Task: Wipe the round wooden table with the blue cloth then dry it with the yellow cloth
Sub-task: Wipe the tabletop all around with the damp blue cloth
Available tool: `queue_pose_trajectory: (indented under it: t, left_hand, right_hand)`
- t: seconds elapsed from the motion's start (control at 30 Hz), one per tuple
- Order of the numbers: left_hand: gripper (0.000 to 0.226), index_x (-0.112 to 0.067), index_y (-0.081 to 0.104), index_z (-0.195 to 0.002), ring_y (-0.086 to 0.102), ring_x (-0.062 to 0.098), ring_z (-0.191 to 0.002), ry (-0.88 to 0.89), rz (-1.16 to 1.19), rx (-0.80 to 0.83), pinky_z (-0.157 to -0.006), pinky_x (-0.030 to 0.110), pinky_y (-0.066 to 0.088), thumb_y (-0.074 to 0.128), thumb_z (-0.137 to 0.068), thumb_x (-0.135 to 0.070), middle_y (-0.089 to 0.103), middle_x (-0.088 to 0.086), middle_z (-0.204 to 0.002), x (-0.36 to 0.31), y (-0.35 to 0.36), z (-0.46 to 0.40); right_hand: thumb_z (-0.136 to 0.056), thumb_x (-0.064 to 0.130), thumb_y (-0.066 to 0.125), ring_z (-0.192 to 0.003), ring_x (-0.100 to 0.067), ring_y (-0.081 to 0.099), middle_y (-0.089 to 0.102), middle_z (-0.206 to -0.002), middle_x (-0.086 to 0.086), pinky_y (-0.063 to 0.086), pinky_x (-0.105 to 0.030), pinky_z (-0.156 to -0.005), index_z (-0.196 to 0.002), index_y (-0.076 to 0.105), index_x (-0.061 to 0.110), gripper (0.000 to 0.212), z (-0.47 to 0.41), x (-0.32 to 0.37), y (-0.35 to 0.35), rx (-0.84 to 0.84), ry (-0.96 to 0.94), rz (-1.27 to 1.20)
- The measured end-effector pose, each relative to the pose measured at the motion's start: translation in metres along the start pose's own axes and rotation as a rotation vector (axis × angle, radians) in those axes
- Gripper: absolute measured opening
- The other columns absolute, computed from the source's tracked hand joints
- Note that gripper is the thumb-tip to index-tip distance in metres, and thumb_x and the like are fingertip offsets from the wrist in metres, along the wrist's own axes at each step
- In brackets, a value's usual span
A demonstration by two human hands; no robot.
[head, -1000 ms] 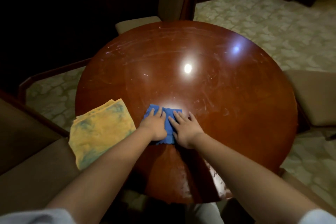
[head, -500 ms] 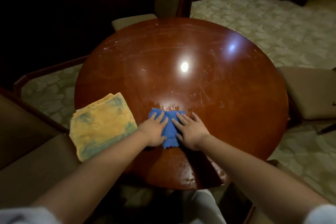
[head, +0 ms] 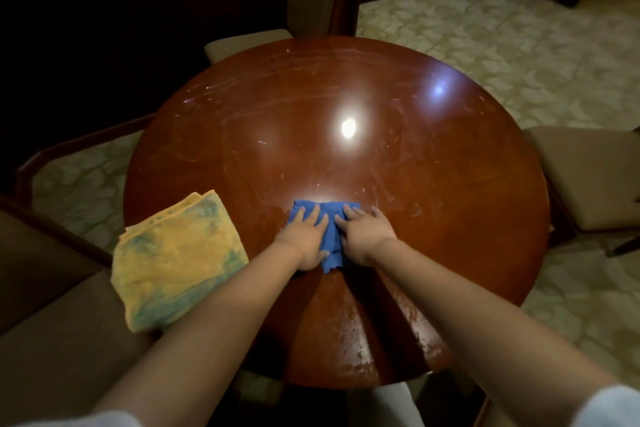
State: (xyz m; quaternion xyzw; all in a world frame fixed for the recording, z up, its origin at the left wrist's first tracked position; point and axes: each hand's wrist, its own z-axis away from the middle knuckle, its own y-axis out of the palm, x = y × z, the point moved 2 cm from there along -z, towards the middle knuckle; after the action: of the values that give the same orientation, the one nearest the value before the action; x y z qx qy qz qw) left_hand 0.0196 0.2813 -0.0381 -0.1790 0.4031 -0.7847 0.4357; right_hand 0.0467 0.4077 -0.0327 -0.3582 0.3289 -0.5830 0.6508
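Both hands press the small crumpled blue cloth (head: 330,236) flat on the round glossy reddish-brown wooden table (head: 433,218), left hand (head: 304,239) and right hand (head: 363,236) side by side, fingers (head: 313,215) straight and spread, gripping nothing. The folded yellow cloth with blue-green stains (head: 176,260) lies well to the left of the fingers and overhangs the table's edge; a broad sweep that way could knock it off. The small cloth may bunch or slip from under the flat palms, leaving streaks. No containers are visible.

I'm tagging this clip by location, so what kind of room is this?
Probably a dining or sitting room: a round wooden table ringed by upholstered chairs on a patterned floor.
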Motion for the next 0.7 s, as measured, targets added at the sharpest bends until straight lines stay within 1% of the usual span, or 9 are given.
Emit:
queue_pose_trajectory:
  t: [0.1,0.2,0.27,0.3,0.37,0.43,0.5,0.63,0.7]
  left_hand:
    - [0.078,-0.012,-0.007,-0.153,-0.007,0.037,-0.145,-0.022,-0.052,-0.002,-0.119,0.043,0.011,0.040,-0.099,-0.044,-0.015,0.011,-0.158,-0.009,-0.003,-0.002]
    - [0.074,-0.011,-0.008,-0.152,-0.007,0.037,-0.145,0.036,-0.131,-0.001,-0.119,0.042,0.009,0.035,-0.101,-0.043,-0.016,0.012,-0.158,-0.021,0.011,0.017]
    - [0.074,-0.012,-0.008,-0.153,-0.010,0.036,-0.145,0.069,-0.133,-0.017,-0.120,0.043,0.008,0.034,-0.101,-0.044,-0.018,0.011,-0.158,-0.024,0.022,0.027]
    - [0.075,-0.014,-0.008,-0.153,-0.011,0.035,-0.145,0.077,-0.115,-0.027,-0.120,0.043,0.008,0.035,-0.100,-0.046,-0.018,0.010,-0.158,-0.022,0.023,0.027]
    - [0.079,-0.016,-0.007,-0.153,-0.011,0.032,-0.146,0.089,-0.076,-0.034,-0.120,0.041,0.009,0.039,-0.098,-0.048,-0.018,0.007,-0.158,-0.015,0.020,0.019]
    - [0.082,-0.017,-0.006,-0.153,-0.010,0.030,-0.146,0.083,-0.041,-0.037,-0.119,0.039,0.011,0.043,-0.097,-0.050,-0.017,0.005,-0.159,-0.011,0.010,0.007]
    - [0.084,-0.017,-0.005,-0.153,-0.008,0.028,-0.147,0.060,0.000,-0.057,-0.119,0.038,0.011,0.046,-0.095,-0.049,-0.015,0.003,-0.159,-0.011,0.003,-0.002]
    - [0.080,-0.014,-0.004,-0.153,-0.007,0.030,-0.147,0.083,-0.010,-0.074,-0.120,0.039,0.012,0.045,-0.097,-0.045,-0.012,0.004,-0.160,-0.023,0.012,0.010]
    - [0.077,-0.013,-0.004,-0.153,-0.010,0.030,-0.146,0.114,-0.058,-0.089,-0.120,0.039,0.009,0.039,-0.099,-0.046,-0.013,0.005,-0.159,-0.033,0.027,0.025]
  right_hand:
    - [-0.100,0.035,0.037,-0.141,-0.022,0.029,0.019,-0.158,-0.010,0.012,-0.041,-0.117,-0.149,0.028,0.019,0.053,-0.004,0.000,-0.003,0.000,0.000,0.073]
    - [-0.099,0.032,0.036,-0.111,-0.021,0.058,0.053,-0.136,-0.008,0.035,-0.039,-0.106,-0.125,0.056,0.018,0.035,0.017,0.012,0.004,0.017,-0.039,0.234]
    - [-0.099,0.030,0.036,-0.099,-0.020,0.061,0.058,-0.127,-0.007,0.042,-0.037,-0.097,-0.118,0.059,0.017,0.033,0.026,0.012,0.007,0.019,-0.049,0.231]
    - [-0.099,0.029,0.036,-0.102,-0.021,0.061,0.057,-0.130,-0.007,0.039,-0.039,-0.102,-0.121,0.058,0.018,0.033,0.027,0.008,0.007,0.008,-0.046,0.198]
    - [-0.099,0.030,0.035,-0.120,-0.023,0.053,0.046,-0.143,-0.005,0.025,-0.043,-0.113,-0.133,0.051,0.022,0.038,0.023,-0.003,0.005,-0.011,-0.035,0.133]
    - [-0.100,0.033,0.035,-0.138,-0.024,0.034,0.028,-0.155,-0.005,0.016,-0.046,-0.115,-0.145,0.036,0.024,0.046,0.017,-0.012,0.002,0.015,-0.020,0.075]
    - [-0.100,0.036,0.035,-0.144,-0.023,0.022,0.015,-0.160,-0.004,0.014,-0.046,-0.116,-0.151,0.024,0.024,0.053,0.015,-0.014,-0.002,0.041,0.000,0.035]
    - [-0.101,0.034,0.036,-0.128,-0.024,0.047,0.027,-0.155,-0.011,0.028,-0.040,-0.110,-0.143,0.038,0.021,0.045,0.036,-0.004,0.005,0.045,-0.006,0.164]
    - [-0.101,0.036,0.036,-0.133,-0.026,0.041,0.022,-0.157,-0.014,0.031,-0.039,-0.107,-0.148,0.028,0.015,0.053,0.053,-0.001,0.019,0.045,-0.005,0.168]
